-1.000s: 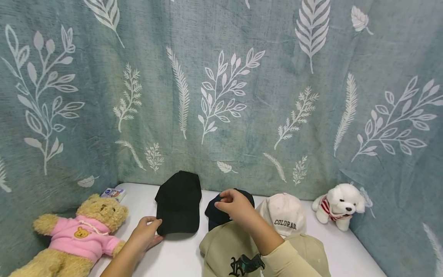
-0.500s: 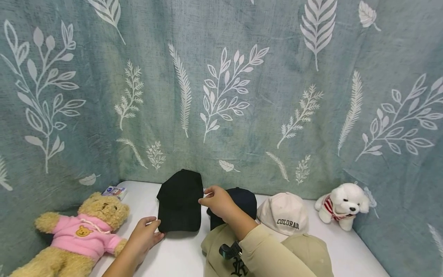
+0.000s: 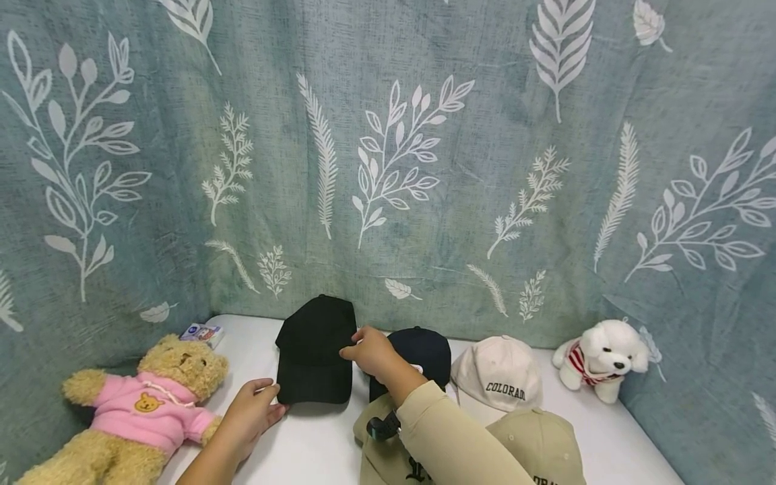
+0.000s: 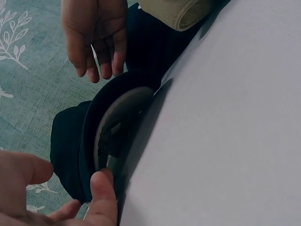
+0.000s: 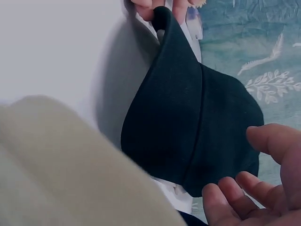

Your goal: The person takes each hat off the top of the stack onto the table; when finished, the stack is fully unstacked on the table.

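A plain black baseball cap [image 3: 315, 350] stands at the back of the table, its brim facing forward. At the brim's left corner my left hand [image 3: 253, 407] pinches the edge, with one finger under the brim in the left wrist view and the thumb outside. My right hand [image 3: 372, 353] reaches to the cap's right side, fingers loosely bent. In the right wrist view its thumb overlaps the crown and its fingertips are right at the cap's edge. A navy cap [image 3: 427, 350] sits behind the right forearm, partly hidden.
A cream COLORADO cap [image 3: 500, 370], a khaki cap [image 3: 545, 438] and an olive cap [image 3: 372, 431] stand to the right. A teddy bear in a pink hoodie [image 3: 139, 417] lies left, a small pack [image 3: 203, 335] behind it. A white toy dog [image 3: 603, 360] sits far right. Patterned cloth surrounds the white table [image 3: 303, 451].
My right hand has moved left from over the navy cap to the black cap's right side. The left hand has stayed at the brim. The head view has shifted slightly.
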`<action>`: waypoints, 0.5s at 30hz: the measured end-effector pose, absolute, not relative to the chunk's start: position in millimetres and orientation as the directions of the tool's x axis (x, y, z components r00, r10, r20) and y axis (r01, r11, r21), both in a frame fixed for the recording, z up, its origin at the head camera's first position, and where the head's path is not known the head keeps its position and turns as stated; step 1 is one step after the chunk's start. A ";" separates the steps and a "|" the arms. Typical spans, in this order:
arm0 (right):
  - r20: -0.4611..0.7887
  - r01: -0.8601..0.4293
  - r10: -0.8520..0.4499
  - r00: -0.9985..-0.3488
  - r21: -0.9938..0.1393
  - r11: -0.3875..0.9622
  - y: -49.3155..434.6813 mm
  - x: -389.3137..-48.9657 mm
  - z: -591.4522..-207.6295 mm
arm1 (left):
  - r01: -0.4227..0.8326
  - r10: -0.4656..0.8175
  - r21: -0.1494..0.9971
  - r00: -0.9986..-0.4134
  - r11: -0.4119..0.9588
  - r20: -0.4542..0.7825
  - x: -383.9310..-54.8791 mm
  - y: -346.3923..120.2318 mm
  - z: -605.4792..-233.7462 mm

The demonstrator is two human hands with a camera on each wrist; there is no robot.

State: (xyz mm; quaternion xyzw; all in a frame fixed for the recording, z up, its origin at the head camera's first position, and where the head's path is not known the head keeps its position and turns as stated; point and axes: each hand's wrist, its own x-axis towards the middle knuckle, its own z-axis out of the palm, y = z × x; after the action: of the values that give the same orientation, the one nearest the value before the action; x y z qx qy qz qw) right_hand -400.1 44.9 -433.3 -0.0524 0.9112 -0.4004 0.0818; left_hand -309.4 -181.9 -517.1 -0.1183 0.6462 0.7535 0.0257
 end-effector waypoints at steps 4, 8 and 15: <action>-0.120 -0.003 -0.127 -0.985 -0.715 0.699 37.3 -408.3 -439.9 | -0.186 -0.114 0.971 -0.972 -0.151 -0.204 -310.2 -180.6 -517.3; -0.109 0.008 -0.101 -0.989 -0.719 0.695 30.0 -412.7 -446.2 | -0.183 -0.111 0.976 -0.974 -0.114 -0.196 -311.0 -179.7 -519.0; -0.140 0.065 -0.071 -0.988 -0.778 0.625 20.2 -416.0 -458.1 | -0.156 -0.074 0.985 -0.984 -0.078 -0.162 -311.3 -182.8 -521.0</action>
State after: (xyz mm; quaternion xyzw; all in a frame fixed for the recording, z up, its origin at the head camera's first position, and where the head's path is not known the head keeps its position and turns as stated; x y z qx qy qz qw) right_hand -416.0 20.2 -458.1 -0.0015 0.8980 -0.4330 0.0785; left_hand -311.3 -182.8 -521.0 -0.0848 0.6784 0.7292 0.0282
